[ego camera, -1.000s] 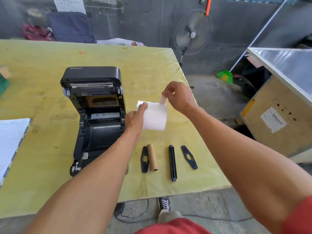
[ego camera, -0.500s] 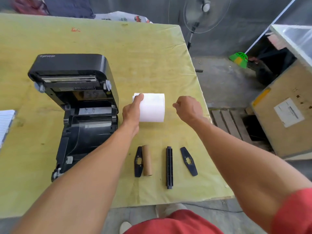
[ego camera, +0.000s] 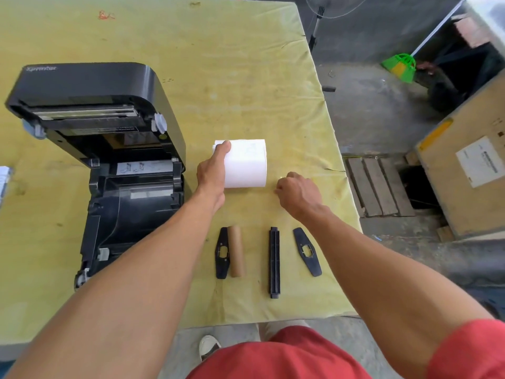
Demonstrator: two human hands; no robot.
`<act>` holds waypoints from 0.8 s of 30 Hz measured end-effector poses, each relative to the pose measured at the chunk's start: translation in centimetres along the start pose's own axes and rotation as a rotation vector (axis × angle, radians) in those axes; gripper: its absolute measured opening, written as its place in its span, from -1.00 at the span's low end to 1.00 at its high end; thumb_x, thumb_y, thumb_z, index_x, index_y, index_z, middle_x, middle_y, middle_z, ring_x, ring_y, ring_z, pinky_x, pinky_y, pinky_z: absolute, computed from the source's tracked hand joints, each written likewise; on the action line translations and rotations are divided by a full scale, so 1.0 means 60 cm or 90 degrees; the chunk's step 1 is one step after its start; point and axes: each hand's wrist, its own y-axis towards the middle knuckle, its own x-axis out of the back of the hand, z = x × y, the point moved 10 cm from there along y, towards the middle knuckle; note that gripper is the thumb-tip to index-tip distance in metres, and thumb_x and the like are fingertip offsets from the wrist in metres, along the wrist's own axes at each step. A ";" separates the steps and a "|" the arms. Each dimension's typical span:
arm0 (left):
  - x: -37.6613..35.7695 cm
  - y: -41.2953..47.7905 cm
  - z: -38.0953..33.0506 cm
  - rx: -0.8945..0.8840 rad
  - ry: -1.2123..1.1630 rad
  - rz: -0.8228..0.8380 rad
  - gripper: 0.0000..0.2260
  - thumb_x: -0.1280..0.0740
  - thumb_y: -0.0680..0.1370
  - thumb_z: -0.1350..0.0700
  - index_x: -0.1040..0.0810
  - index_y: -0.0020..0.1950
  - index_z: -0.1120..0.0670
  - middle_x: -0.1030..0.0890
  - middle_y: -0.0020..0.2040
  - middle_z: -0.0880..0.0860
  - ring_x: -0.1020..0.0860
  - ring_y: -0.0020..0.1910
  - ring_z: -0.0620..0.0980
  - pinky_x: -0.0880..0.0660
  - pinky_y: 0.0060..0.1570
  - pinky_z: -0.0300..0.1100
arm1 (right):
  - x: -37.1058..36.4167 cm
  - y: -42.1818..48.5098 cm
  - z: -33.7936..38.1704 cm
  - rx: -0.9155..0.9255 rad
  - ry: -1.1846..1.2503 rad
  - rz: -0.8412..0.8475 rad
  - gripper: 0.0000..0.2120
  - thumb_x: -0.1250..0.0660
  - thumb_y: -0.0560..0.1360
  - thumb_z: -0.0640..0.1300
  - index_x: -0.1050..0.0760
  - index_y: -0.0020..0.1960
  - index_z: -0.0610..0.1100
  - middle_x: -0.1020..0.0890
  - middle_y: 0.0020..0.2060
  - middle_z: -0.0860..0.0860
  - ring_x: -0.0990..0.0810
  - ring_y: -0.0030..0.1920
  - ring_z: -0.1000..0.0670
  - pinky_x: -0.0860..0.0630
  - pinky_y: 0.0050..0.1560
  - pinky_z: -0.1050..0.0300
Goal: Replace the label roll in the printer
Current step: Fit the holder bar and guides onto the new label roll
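Observation:
The black label printer (ego camera: 109, 165) stands on the left of the yellow table (ego camera: 246, 77) with its lid swung up and its roll bay bare. My left hand (ego camera: 211, 173) grips the left end of a white label roll (ego camera: 246, 164) lying just right of the printer. My right hand (ego camera: 297, 191) rests on the table right of the roll with fingers curled, a tiny scrap perhaps pinched at the fingertips. Nearer me lie a brown cardboard core (ego camera: 235, 251), a black spindle bar (ego camera: 274, 262) and two black roll guide plates (ego camera: 222, 253), (ego camera: 307, 251).
The table's right edge runs close past my right hand, with concrete floor, a wooden pallet (ego camera: 378, 186) and a plywood crate (ego camera: 470, 170) beyond. A fan stand (ego camera: 314, 31) and a green object (ego camera: 400, 67) are farther back. Papers (ego camera: 4, 179) sit at the far left edge.
My right hand let go of the roll's top edge and dropped to the table on its right. The roll came down beside the printer. The head camera tilted down and closer.

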 end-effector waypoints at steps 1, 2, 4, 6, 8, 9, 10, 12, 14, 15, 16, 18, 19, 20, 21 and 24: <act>0.001 -0.001 0.000 0.000 0.000 0.000 -0.81 -0.40 0.51 -0.05 -0.55 -0.15 0.05 -0.61 -0.17 0.04 -0.60 -0.12 0.11 -0.49 -0.04 -0.04 | -0.003 -0.006 0.000 -0.003 0.005 0.004 -0.73 -0.21 0.63 -0.08 -0.61 0.03 -0.24 -0.57 0.01 -0.15 -0.58 -0.15 -0.24 -0.51 -0.21 0.03; 0.001 -0.003 -0.001 -0.003 -0.002 0.001 -0.81 -0.40 0.51 -0.05 -0.55 -0.15 0.05 -0.62 -0.17 0.04 -0.60 -0.11 0.11 -0.49 -0.03 -0.04 | -0.009 -0.014 0.000 -0.010 0.010 0.011 -0.71 -0.21 0.64 -0.06 -0.61 0.06 -0.24 -0.56 0.03 -0.15 -0.58 -0.13 -0.24 -0.51 -0.19 0.02; 0.002 -0.008 -0.006 -0.010 -0.002 0.008 -0.81 -0.40 0.51 -0.06 -0.55 -0.15 0.05 -0.62 -0.17 0.04 -0.60 -0.11 0.11 -0.49 -0.03 -0.04 | -0.018 -0.029 -0.004 -0.033 0.028 0.032 -0.69 -0.20 0.64 -0.02 -0.60 0.13 -0.21 -0.54 0.07 -0.15 -0.59 -0.08 -0.25 -0.54 -0.11 -0.01; 0.003 -0.013 -0.012 -0.017 -0.001 0.018 -0.80 -0.40 0.52 -0.06 -0.55 -0.15 0.05 -0.61 -0.18 0.04 -0.60 -0.12 0.11 -0.49 -0.05 -0.05 | -0.020 -0.038 -0.006 -0.057 0.045 0.066 -0.69 -0.20 0.63 0.00 -0.57 0.19 -0.17 -0.54 0.08 -0.16 -0.58 -0.04 -0.24 -0.52 -0.08 0.00; 0.003 -0.023 -0.021 -0.026 -0.004 0.029 -0.80 -0.40 0.52 -0.05 -0.55 -0.16 0.06 -0.61 -0.18 0.04 -0.59 -0.13 0.10 -0.48 -0.06 -0.05 | -0.016 -0.041 -0.012 -0.086 0.054 0.121 -0.71 -0.23 0.61 -0.01 -0.55 0.14 -0.19 -0.58 0.03 -0.15 -0.57 -0.07 -0.20 -0.47 -0.14 0.05; 0.004 -0.029 -0.025 -0.032 -0.004 0.035 -0.80 -0.41 0.52 -0.05 -0.55 -0.16 0.06 -0.61 -0.17 0.04 -0.59 -0.13 0.10 -0.48 -0.06 -0.06 | -0.012 -0.042 -0.018 -0.112 0.067 0.151 -0.75 -0.26 0.59 -0.02 -0.53 0.06 -0.21 -0.59 -0.04 -0.13 -0.55 -0.12 -0.18 -0.43 -0.19 0.08; 0.005 -0.035 -0.029 -0.037 -0.003 0.041 -0.79 -0.41 0.52 -0.06 -0.55 -0.16 0.06 -0.61 -0.17 0.04 -0.59 -0.13 0.10 -0.47 -0.07 -0.06 | -0.007 -0.046 -0.024 -0.142 0.093 0.174 -0.77 -0.29 0.57 -0.01 -0.49 -0.04 -0.19 -0.58 -0.13 -0.10 -0.54 -0.18 -0.16 -0.40 -0.24 0.09; 0.009 -0.045 -0.038 -0.045 0.002 0.052 -0.78 -0.42 0.50 -0.09 -0.55 -0.15 0.06 -0.62 -0.14 0.04 -0.60 -0.11 0.10 -0.48 -0.07 -0.07 | 0.011 -0.054 -0.035 -0.204 0.199 0.168 -0.74 -0.32 0.54 -0.01 -0.46 -0.17 -0.20 -0.52 -0.30 -0.08 -0.53 -0.31 -0.14 -0.40 -0.32 0.12; 0.016 -0.056 -0.049 -0.054 -0.001 0.061 -0.77 -0.43 0.49 -0.10 -0.56 -0.15 0.05 -0.62 -0.12 0.05 -0.60 -0.10 0.11 -0.48 -0.08 -0.08 | 0.044 -0.066 -0.034 -0.244 0.415 0.090 -0.73 -0.32 0.57 0.00 -0.58 -0.11 -0.21 -0.51 -0.32 -0.08 -0.52 -0.36 -0.10 -0.45 -0.34 0.15; 0.020 -0.062 -0.053 -0.058 -0.003 0.066 -0.77 -0.43 0.48 -0.10 -0.57 -0.15 0.05 -0.62 -0.12 0.06 -0.60 -0.11 0.11 -0.48 -0.09 -0.08 | 0.064 -0.075 -0.030 -0.253 0.544 0.035 -0.71 -0.32 0.58 0.02 -0.61 -0.03 -0.21 -0.54 -0.27 -0.08 -0.52 -0.33 -0.07 -0.47 -0.33 0.14; 0.024 -0.068 -0.057 -0.061 -0.006 0.070 -0.77 -0.43 0.49 -0.10 -0.57 -0.15 0.06 -0.62 -0.12 0.06 -0.60 -0.12 0.11 -0.48 -0.11 -0.09 | 0.084 -0.085 -0.019 -0.251 0.654 -0.004 -0.67 -0.33 0.58 0.07 -0.62 0.05 -0.20 -0.56 -0.19 -0.06 -0.54 -0.29 -0.03 -0.50 -0.30 0.12; 0.032 -0.084 -0.064 -0.066 -0.017 0.075 -0.78 -0.42 0.50 -0.08 -0.56 -0.15 0.06 -0.62 -0.14 0.06 -0.60 -0.16 0.10 -0.48 -0.14 -0.11 | 0.110 -0.101 0.018 -0.209 0.768 0.000 -0.57 -0.35 0.54 0.18 -0.60 0.19 -0.15 -0.59 -0.03 -0.02 -0.60 -0.13 0.00 -0.59 -0.15 0.06; 0.035 -0.092 -0.066 -0.068 -0.021 0.078 -0.78 -0.43 0.50 -0.07 -0.56 -0.15 0.07 -0.63 -0.14 0.07 -0.60 -0.17 0.10 -0.49 -0.13 -0.11 | 0.114 -0.106 0.041 -0.183 0.769 0.026 -0.51 -0.38 0.51 0.23 -0.57 0.25 -0.12 -0.59 0.05 0.00 -0.61 -0.02 -0.01 -0.61 -0.08 0.02; 0.038 -0.100 -0.068 -0.071 -0.024 0.082 -0.78 -0.44 0.49 -0.08 -0.57 -0.15 0.07 -0.64 -0.13 0.09 -0.61 -0.17 0.10 -0.51 -0.11 -0.08 | 0.116 -0.113 0.065 -0.161 0.756 0.051 -0.46 -0.41 0.48 0.24 -0.55 0.29 -0.10 -0.60 0.11 0.01 -0.61 0.07 -0.02 -0.61 -0.04 0.02; 0.041 -0.107 -0.069 -0.072 -0.024 0.089 -0.75 -0.45 0.46 -0.10 -0.58 -0.14 0.07 -0.67 -0.09 0.12 -0.62 -0.16 0.12 -0.54 -0.07 -0.04 | 0.116 -0.119 0.084 -0.148 0.743 0.067 -0.44 -0.44 0.45 0.23 -0.54 0.30 -0.10 -0.61 0.15 0.00 -0.60 0.13 -0.04 -0.60 -0.04 0.03; 0.051 -0.135 -0.073 -0.078 -0.011 0.109 -0.59 -0.48 0.30 -0.23 -0.61 -0.10 0.07 -0.70 0.03 0.18 -0.67 -0.03 0.19 -0.58 0.10 0.10 | 0.113 -0.137 0.120 -0.145 0.777 0.049 -0.49 -0.49 0.45 0.16 -0.56 0.25 -0.15 -0.65 0.17 -0.07 -0.62 0.18 -0.13 -0.61 0.00 -0.03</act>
